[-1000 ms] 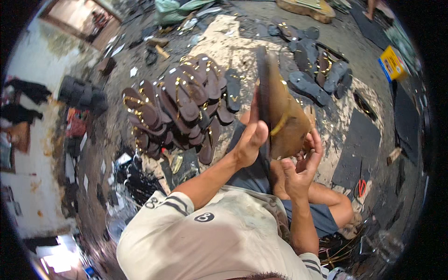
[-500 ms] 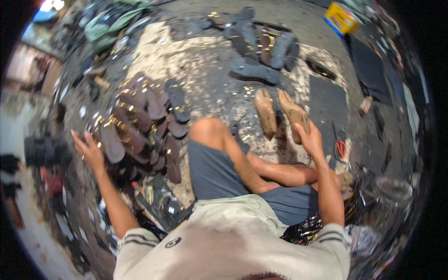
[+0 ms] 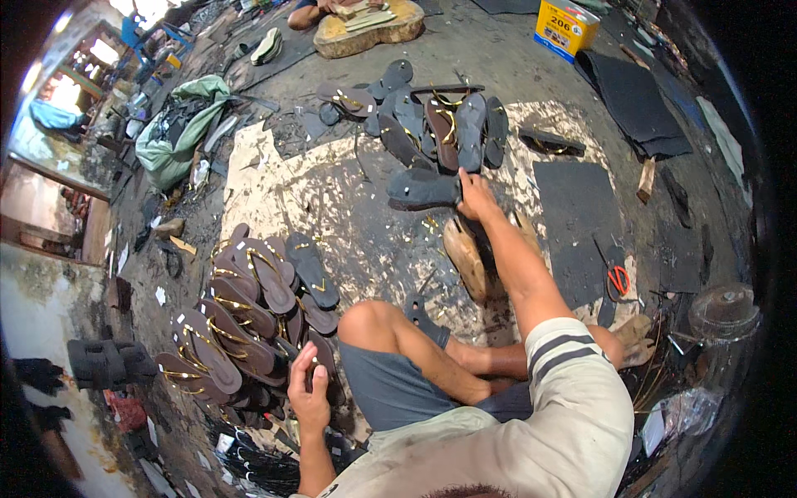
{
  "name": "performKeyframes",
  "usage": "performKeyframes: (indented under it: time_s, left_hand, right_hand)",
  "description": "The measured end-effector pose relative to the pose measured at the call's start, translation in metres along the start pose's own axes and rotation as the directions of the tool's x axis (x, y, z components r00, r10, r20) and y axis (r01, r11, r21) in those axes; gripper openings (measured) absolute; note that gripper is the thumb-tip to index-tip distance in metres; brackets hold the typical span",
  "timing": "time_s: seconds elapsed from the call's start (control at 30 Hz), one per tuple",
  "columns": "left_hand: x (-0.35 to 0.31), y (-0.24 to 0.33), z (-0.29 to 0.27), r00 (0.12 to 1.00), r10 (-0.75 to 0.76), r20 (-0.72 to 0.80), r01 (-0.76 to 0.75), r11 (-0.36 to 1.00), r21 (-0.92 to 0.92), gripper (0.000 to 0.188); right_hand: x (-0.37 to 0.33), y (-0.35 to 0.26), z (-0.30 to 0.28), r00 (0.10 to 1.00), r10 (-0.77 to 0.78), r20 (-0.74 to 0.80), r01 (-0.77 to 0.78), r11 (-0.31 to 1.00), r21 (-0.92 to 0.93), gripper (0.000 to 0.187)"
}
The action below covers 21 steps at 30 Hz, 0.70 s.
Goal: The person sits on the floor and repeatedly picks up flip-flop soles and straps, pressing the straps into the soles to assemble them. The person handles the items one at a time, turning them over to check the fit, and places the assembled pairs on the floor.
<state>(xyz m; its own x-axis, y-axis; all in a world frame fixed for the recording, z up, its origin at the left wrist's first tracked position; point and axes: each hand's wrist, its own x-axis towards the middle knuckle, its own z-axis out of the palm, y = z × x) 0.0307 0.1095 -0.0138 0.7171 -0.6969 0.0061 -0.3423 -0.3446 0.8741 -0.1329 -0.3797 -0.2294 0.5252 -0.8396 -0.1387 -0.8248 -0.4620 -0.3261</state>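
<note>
My right hand [image 3: 476, 197] reaches forward, its fingers closed on the right end of a black sandal sole [image 3: 422, 189], which lies flat on the ground sheet. Just below that hand rests a wooden shoe last [image 3: 465, 259]. A second wooden last [image 3: 525, 229] is partly hidden behind my right forearm. My left hand [image 3: 309, 392] is raised beside my knee with thumb and fingers apart, holding nothing. Nearest to it is a heap of brown sandals [image 3: 217, 353] with gold straps. On that heap's right edge sits a black sandal [image 3: 312, 270].
Several dark sandals [image 3: 470, 124] lie beyond my right hand. Orange-handled scissors [image 3: 617, 280] rest right of a black sheet [image 3: 573, 207]. A yellow-and-blue tin [image 3: 566, 30] stands far right. At the far side, another person's hands are over a wooden block [image 3: 369, 37]. A green sack [image 3: 178, 124] lies left.
My right hand has let go of the wooden last and moved forward to the black sandal sole. My left hand has come inward from beyond the brown heap. The view has shifted.
</note>
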Motion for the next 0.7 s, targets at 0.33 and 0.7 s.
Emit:
performKeyframes:
  time_s: [0.33, 0.7]
  left_hand:
    - [0.067, 0.052, 0.07, 0.983, 0.003, 0.181, 0.07, 0.916, -0.394, 0.052]
    - [-0.029, 0.071, 0.094, 0.862, 0.197, 0.468, -0.07, 0.959, -0.275, 0.032]
  right_hand:
    - [-0.219, -0.088, -0.1, 0.994, -0.11, -0.018, 0.08, 0.597, 0.798, 0.078]
    - [-0.373, -0.108, -0.129, 0.96, -0.24, 0.142, -0.12, 0.106, 0.987, 0.052]
